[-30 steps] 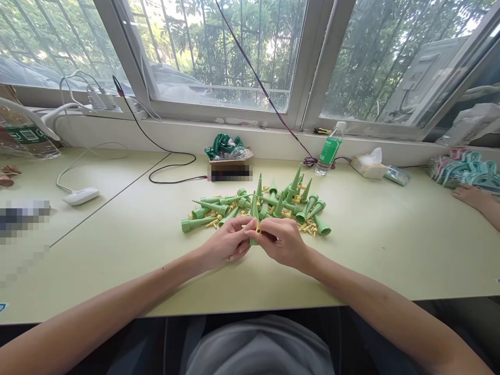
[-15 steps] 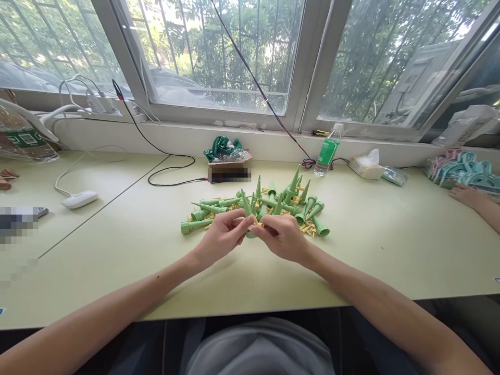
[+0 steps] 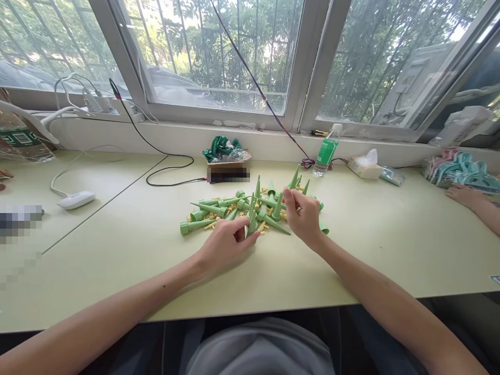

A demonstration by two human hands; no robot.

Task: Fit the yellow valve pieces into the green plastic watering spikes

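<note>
Many green plastic watering spikes (image 3: 211,209), hollow cones with wide ribbed collars, lie and stand in a heap with small yellow valve pieces. My left hand (image 3: 228,237) is closed at the heap's near edge, thumb and fingers around an upright green watering spike (image 3: 252,225). A yellow valve (image 3: 262,227) shows beside its lower part, close to my thumb tip. My right hand (image 3: 303,213) is over the right side of the heap, fingers curled and thumb pressed against them. Whatever may be inside those fingers is hidden.
A green-labelled water bottle (image 3: 327,151), a tissue box (image 3: 364,167) and a small carton (image 3: 227,156) with green plastic stand behind the heap. To the left lies a white mouse-like device (image 3: 76,200). Another person's hand (image 3: 464,195) touches turquoise hangers (image 3: 474,174) at right.
My right hand has come away from my left, moving right and up over the heap. My left hand still has the spike, lowered slightly.
</note>
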